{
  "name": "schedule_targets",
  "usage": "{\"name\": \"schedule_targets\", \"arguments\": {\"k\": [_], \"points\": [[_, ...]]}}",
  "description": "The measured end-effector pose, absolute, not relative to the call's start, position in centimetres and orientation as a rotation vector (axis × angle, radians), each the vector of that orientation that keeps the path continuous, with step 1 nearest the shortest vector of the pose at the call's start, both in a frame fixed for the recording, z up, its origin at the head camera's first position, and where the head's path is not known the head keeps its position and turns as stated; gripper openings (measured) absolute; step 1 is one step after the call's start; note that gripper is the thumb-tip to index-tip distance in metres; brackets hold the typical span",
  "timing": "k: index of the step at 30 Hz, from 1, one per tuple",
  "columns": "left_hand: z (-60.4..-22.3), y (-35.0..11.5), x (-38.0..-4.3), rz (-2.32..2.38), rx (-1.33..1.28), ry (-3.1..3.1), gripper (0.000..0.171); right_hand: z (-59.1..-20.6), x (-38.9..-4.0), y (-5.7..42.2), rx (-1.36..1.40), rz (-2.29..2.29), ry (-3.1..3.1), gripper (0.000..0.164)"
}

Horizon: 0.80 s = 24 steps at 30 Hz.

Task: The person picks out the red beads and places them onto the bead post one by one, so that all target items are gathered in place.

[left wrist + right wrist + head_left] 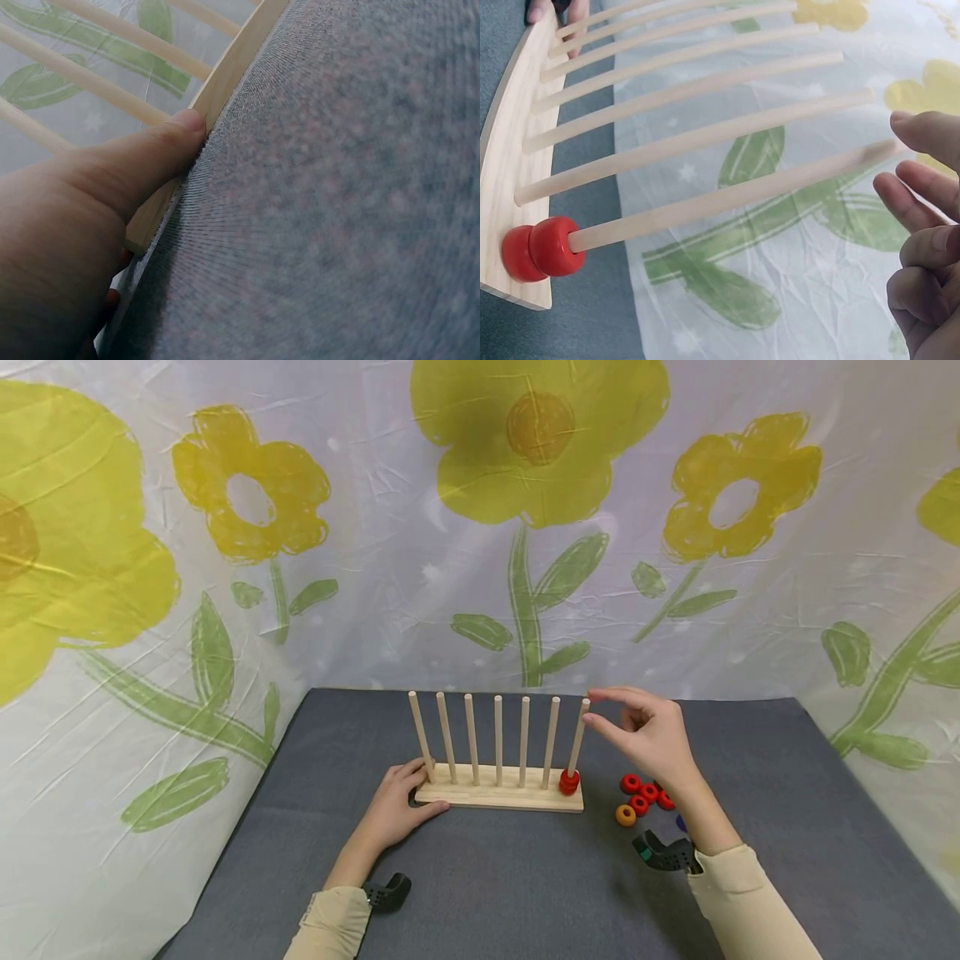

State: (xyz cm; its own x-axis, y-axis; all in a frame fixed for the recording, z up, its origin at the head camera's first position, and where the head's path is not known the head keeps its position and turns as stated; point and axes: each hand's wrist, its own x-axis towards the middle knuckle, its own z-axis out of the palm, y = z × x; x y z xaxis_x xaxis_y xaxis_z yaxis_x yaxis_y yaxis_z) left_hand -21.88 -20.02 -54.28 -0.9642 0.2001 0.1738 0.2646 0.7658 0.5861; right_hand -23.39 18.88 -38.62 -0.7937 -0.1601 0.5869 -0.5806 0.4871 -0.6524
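Note:
A pale wooden peg stand (487, 797) rests on the table, with several upright dowels in a row. Two red rings (555, 246) sit stacked at the foot of the rightmost dowel (727, 196). My left hand (397, 803) grips the left end of the base, its thumb (169, 142) along the front edge and its other fingers behind, mostly hidden in the left wrist view. Around the top of the rightmost dowel, my right hand (647, 735) has thumb and forefinger spread apart with no ring between them; its other fingers bend loosely.
Several loose red rings (648, 792), an orange ring (626, 815) and a partly hidden blue ring (681, 822) lie right of the stand, beside my right forearm. A dark grey cloth (510, 885) covers the table. Behind it hangs a flower-print curtain (375, 610).

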Motion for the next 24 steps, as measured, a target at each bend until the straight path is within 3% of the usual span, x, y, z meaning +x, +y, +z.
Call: {"name": "schedule_targets", "arguments": {"k": [24], "points": [[-54.2, -20.0, -21.9, -0.969, -0.371, -2.864, 0.074, -39.8, -23.0, 20.4, 0.595, 1.252, -2.289, 0.029]]}}
